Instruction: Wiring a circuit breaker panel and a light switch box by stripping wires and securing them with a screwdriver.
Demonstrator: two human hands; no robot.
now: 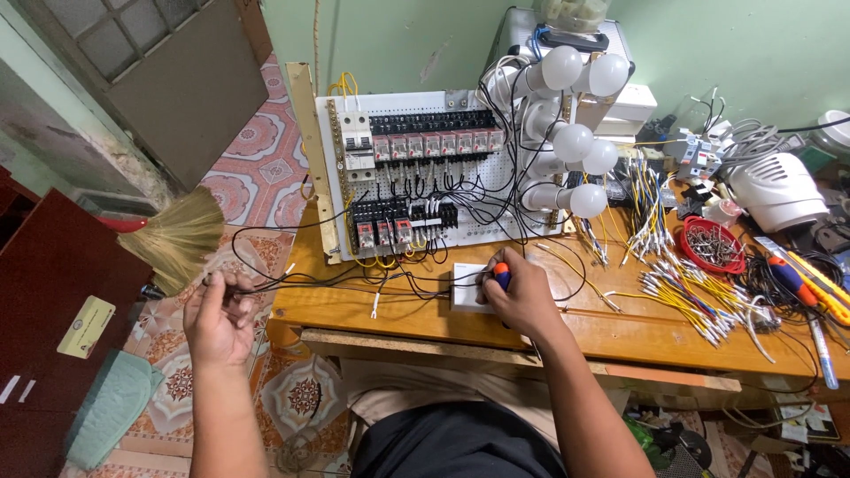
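Wiring step under way at the bench: the panel leans upright at its back. In front of the panel, the right hand has fingers clamped on a screwdriver over the white switch box. Left of the panel, off the bench, the left hand pinches black wires. Next calls for a steady driver tip.
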